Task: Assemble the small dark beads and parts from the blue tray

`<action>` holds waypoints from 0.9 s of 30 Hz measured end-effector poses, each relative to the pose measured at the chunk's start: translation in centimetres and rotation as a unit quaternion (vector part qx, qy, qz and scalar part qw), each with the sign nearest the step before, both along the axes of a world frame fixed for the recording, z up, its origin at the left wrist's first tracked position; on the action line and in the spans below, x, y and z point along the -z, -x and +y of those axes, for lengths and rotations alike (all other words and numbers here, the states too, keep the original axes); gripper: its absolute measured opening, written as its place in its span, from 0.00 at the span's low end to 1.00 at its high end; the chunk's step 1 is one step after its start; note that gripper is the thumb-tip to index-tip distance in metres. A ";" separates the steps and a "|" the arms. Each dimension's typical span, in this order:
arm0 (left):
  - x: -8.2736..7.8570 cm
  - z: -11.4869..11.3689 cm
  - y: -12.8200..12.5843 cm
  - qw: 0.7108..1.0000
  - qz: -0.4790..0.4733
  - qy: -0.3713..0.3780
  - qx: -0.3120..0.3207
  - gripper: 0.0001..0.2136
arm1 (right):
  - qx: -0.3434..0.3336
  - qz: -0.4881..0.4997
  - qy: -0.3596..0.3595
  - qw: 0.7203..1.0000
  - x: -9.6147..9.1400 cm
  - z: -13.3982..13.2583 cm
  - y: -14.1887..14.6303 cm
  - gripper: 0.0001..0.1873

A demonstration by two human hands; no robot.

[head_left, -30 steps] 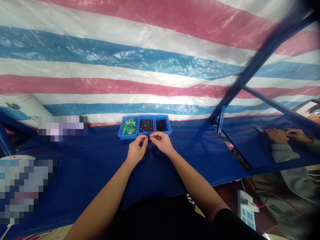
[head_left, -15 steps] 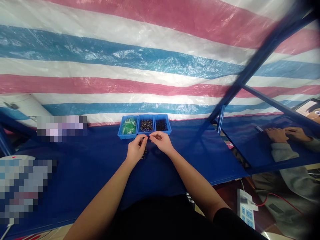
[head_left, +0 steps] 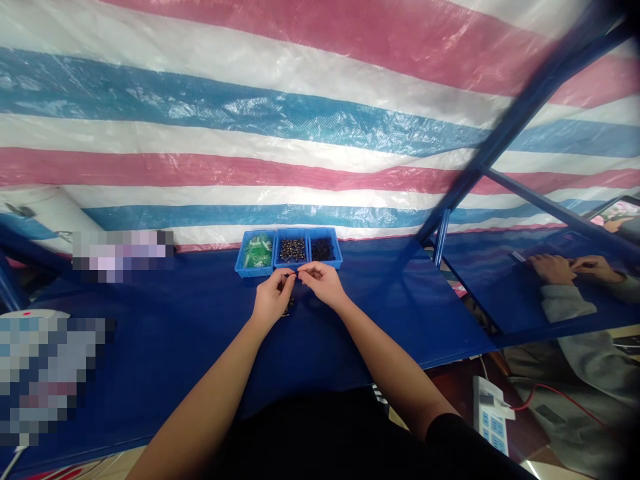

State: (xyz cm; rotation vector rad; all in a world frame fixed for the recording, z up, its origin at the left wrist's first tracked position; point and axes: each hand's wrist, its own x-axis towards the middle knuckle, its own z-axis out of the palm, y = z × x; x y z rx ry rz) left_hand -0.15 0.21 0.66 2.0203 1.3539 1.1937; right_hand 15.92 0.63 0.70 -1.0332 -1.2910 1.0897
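- The left hand (head_left: 273,299) is curling its fingers in and pinching one end of a small dark piece (head_left: 296,273), which is too small to make out.
- The right hand (head_left: 324,283) is meeting it fingertip to fingertip, nipping the same piece from the other side, just above the blue counter (head_left: 175,320).
- A few loose dark parts (head_left: 289,308) are lying on the counter beside the left hand.
- A row of three blue bins (head_left: 250,272) is sitting just beyond the hands, holding green pieces (head_left: 257,252), brownish hardware (head_left: 293,251) and black hardware (head_left: 323,251).
- A co-worker's hands (head_left: 555,269) are resting on the neighbouring counter, far right.
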 end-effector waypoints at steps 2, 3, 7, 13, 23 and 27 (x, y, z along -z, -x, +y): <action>0.0 0.0 0.0 1.000 0.003 0.005 -0.002 0.13 | 0.000 -0.002 0.000 1.000 0.0 0.0 0.0 0.13; 0.0 0.0 0.0 1.000 0.003 0.009 -0.003 0.13 | 0.000 -0.001 0.000 1.000 0.0 0.0 0.0 0.13; -0.2 -0.1 0.0 1.000 -0.006 0.019 0.000 0.13 | 0.001 0.007 -0.010 1.000 0.2 0.1 0.0 0.12; 0.1 0.1 -0.1 1.000 -0.014 0.001 0.000 0.13 | 0.001 0.004 -0.009 1.000 0.3 0.2 -0.1 0.11; -0.7 -0.4 0.0 0.999 0.032 -0.006 0.007 0.13 | 0.001 0.000 -0.012 1.000 0.2 0.1 -0.1 0.12; -0.6 -0.4 -0.1 1.000 0.023 -0.005 -0.013 0.14 | 0.009 -0.010 -0.004 1.000 0.2 0.1 -0.1 0.12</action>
